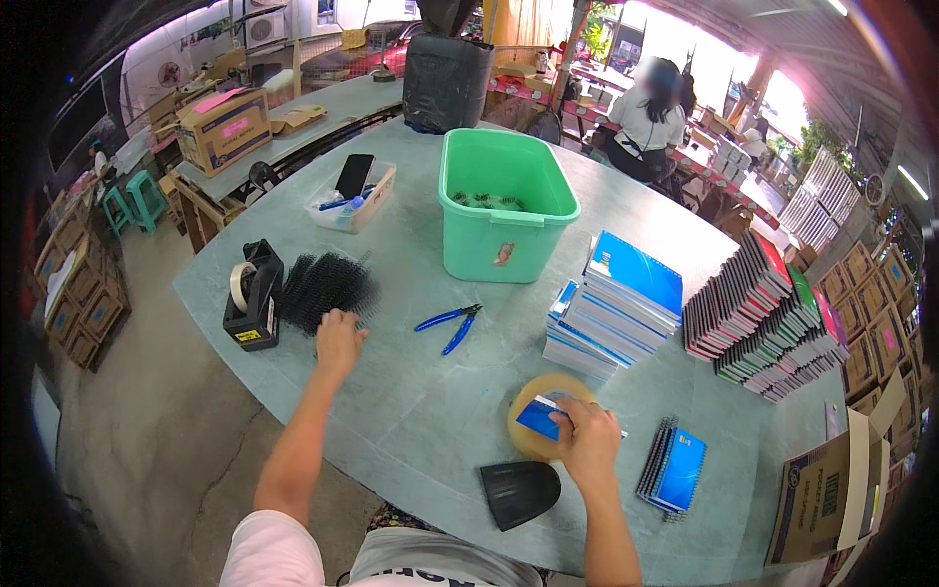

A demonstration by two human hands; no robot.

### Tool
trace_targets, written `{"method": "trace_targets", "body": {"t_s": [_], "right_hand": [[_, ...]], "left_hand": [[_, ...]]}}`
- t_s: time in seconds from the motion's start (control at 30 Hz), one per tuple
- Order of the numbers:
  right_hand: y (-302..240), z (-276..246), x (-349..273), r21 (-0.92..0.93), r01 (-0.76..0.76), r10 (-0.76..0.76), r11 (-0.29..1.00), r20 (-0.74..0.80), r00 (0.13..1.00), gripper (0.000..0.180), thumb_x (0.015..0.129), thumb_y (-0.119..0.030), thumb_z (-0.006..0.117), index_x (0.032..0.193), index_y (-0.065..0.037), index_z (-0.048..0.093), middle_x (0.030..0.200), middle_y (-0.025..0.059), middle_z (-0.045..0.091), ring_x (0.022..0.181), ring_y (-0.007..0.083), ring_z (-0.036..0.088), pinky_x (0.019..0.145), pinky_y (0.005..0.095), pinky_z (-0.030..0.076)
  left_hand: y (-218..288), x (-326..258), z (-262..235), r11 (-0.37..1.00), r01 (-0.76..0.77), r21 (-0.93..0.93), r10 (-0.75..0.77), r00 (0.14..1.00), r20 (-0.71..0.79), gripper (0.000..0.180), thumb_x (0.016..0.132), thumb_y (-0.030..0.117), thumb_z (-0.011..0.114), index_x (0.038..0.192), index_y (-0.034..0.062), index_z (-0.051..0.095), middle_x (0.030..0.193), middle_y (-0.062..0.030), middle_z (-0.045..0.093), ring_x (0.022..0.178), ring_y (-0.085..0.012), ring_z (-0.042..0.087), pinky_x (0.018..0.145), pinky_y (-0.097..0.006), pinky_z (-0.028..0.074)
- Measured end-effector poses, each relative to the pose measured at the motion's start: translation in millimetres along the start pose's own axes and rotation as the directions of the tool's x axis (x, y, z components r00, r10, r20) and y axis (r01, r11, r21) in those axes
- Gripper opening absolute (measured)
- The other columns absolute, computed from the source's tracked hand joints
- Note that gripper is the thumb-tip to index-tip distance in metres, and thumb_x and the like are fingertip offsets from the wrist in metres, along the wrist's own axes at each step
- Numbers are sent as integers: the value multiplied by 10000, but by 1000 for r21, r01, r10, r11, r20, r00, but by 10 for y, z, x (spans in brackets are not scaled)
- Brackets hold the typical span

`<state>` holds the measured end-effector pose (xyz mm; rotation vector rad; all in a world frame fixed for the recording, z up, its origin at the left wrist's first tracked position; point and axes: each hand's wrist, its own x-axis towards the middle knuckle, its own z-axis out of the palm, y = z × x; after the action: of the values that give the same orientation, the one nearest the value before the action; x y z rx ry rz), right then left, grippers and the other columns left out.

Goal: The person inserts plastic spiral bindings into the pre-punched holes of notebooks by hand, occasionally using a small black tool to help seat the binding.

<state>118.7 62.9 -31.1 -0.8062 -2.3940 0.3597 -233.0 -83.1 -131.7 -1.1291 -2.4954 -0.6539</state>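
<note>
My left hand [338, 344] reaches to the near edge of a pile of black spiral binding coils [328, 287]; its fingertips touch the coils and the thumb stands apart. In my right hand [587, 440] is a small blue-covered notebook [538, 419], pinched between thumb and fingers. It is over a wide roll of yellowish tape [528, 448] lying flat on the table. Just below the roll lies a black, rounded plastic piece [520, 494]. To the right, several small blue spiral notebooks [678, 472] rest in a short stack.
Blue-handled cutters [450, 325] lie mid-table, below a green bin [504, 240]. Taller stacks of blue notebooks [626, 313] and dark notebooks [743, 298] stand right. A tape dispenser [256, 298], a clear tray [367, 205] holding a phone and an open carton [822, 489] line the edges.
</note>
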Motion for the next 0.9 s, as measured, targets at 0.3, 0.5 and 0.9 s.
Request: {"method": "trace_targets", "body": {"t_s": [0.3, 0.5, 0.9], "right_hand": [[-7, -13, 97, 9, -13, 13, 1000, 23, 1000, 160, 725, -108, 672, 882, -74, 667, 820, 118, 658, 711, 299, 616, 656, 381, 462], [-16, -9, 90, 50, -29, 25, 998, 79, 997, 254, 736, -65, 637, 985, -113, 659, 883, 97, 665, 750, 289, 626, 686, 380, 483], [-52, -41, 73, 59, 12, -16, 998, 66, 998, 321, 697, -6, 594, 989, -129, 644, 781, 57, 663, 731, 238, 635, 686, 366, 458]], "left_hand": [[1032, -101, -519, 825, 23, -565, 165, 946, 279, 323, 826, 63, 527, 1147, 28, 527, 933, -206, 576, 871, -356, 564, 775, -426, 449], [1847, -507, -598, 548, -145, -824, 449, 882, 144, 200, 861, 194, 591, 972, 32, 629, 863, -143, 606, 706, -255, 574, 642, -342, 460], [1936, -452, -589, 281, 736, -616, 358, 515, 778, 286, 913, 298, 520, 851, 26, 587, 559, -38, 506, 494, -141, 493, 449, -260, 390]]}}
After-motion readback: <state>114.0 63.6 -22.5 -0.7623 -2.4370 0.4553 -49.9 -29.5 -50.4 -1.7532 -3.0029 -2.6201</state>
